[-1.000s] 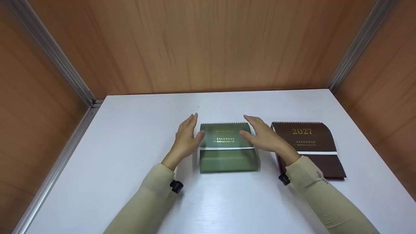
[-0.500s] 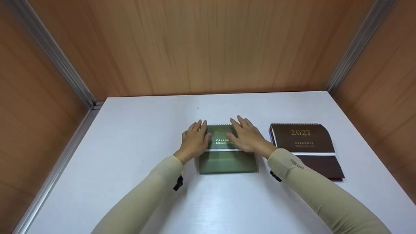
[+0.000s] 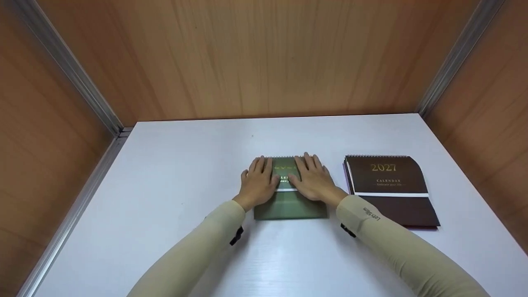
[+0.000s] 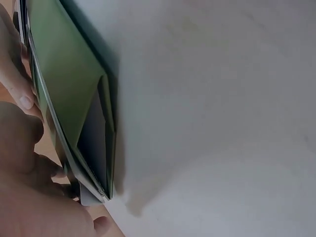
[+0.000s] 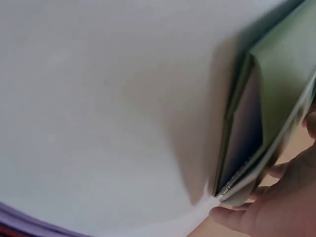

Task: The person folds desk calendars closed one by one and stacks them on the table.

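Observation:
A green spiral-bound desk calendar (image 3: pixel 291 209) with gold lettering and a white band lies in the middle of the white table (image 3: pixel 194 173). My left hand (image 3: pixel 258 181) rests on its upper left part, fingers extended toward the spiral. On the upper right part my right hand (image 3: pixel 314 181) lies the same way. The thumbs point toward each other and cover some of the lettering. Both wrist views show the folded green stand (image 4: pixel 69 74) from the side, with a hollow under its cover. In the right wrist view, fingers of the right hand (image 5: pixel 281 212) are at the spiral end.
To the right lies a dark brown 2027 calendar (image 3: pixel 385 175) with a white band, partly behind the right sleeve (image 3: pixel 383 235). Wood-grain panels (image 3: pixel 264 57) in metal frames (image 3: pixel 62 53) enclose the table at the back and sides.
Both hands have come down from beside and above the green calendar and moved inward onto its cover. The calendars have stayed in about the same place.

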Available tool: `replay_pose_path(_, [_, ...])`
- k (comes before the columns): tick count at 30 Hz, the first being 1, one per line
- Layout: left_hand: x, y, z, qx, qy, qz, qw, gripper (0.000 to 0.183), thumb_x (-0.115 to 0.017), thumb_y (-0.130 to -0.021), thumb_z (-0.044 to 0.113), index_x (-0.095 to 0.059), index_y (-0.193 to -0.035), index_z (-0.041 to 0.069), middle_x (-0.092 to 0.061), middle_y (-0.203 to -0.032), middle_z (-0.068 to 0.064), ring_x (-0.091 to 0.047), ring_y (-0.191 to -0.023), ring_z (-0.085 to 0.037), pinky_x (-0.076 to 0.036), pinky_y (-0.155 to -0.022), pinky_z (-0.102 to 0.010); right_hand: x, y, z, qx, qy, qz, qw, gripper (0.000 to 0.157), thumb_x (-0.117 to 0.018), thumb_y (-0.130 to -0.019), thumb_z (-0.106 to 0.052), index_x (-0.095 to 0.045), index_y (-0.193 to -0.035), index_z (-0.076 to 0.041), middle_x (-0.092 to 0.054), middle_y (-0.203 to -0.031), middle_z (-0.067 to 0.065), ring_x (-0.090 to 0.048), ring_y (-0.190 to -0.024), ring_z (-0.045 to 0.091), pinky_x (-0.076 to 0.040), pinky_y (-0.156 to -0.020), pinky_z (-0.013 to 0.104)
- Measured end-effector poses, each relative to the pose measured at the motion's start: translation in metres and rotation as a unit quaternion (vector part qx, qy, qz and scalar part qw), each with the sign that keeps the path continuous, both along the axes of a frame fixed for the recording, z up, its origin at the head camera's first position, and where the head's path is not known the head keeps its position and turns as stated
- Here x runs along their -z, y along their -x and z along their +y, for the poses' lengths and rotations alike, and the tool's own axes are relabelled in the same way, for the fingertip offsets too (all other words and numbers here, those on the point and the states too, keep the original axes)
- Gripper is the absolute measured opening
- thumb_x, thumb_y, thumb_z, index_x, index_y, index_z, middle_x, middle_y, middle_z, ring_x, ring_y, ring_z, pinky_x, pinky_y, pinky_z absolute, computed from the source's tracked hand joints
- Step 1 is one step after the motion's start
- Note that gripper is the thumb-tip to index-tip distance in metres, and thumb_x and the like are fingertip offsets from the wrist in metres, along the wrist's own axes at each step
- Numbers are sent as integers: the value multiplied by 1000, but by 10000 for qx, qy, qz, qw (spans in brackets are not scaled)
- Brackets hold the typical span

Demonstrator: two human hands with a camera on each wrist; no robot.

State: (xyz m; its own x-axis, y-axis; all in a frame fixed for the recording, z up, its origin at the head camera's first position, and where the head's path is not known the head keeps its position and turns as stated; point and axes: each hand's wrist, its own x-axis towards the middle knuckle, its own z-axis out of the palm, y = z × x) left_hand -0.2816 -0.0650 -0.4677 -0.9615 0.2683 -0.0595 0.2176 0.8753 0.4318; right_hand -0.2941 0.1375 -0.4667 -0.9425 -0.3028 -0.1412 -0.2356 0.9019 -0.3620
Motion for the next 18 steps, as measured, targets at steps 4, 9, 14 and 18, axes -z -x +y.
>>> replay_pose_path(4, [4, -1, 3, -39, 85, -90, 9999, 68, -37, -115, 42, -18, -170, 8, -13, -177, -18, -7, -164, -36, -16, -128, -66, 4, -2, -1, 5, -44, -2, 10000, 75, -35, -113, -51, -12, -171, -8, -5, -176, 25, 1, -162, 47, -12, -127, 71])
replay_pose_path(9, [11, -1, 6, -29, 155, -252, 9996, 69, -35, -115, 44, -15, -171, 9, -6, -178, -17, -2, -165, -36, -14, -128, -67, 8, -6, -2, 39, -74, -97, 9999, 77, -33, -113, -53, -10, -171, -8, 0, -177, 24, 6, -162, 46, -11, -127, 71])
replay_pose_path(14, [13, -5, 6, -8, 129, -391, 9992, 68, -35, -115, 44, -17, -171, 8, -4, -178, -19, 0, -164, -37, -13, -128, -68, 14, -5, -3, 70, -167, -169, 9997, 77, -32, -113, -54, -10, -171, -8, 3, -177, 23, 8, -162, 46, -11, -127, 70])
replay_pose_path(18, [13, -6, 6, 6, 138, -512, 9986, 69, -34, -115, 44, -16, -171, 9, -2, -178, -19, 3, -164, -37, -11, -128, -68, 15, -6, -4, 81, -194, -217, 9995, 78, -31, -113, -55, -9, -171, -9, 5, -177, 23, 10, -162, 46, -9, -127, 71])
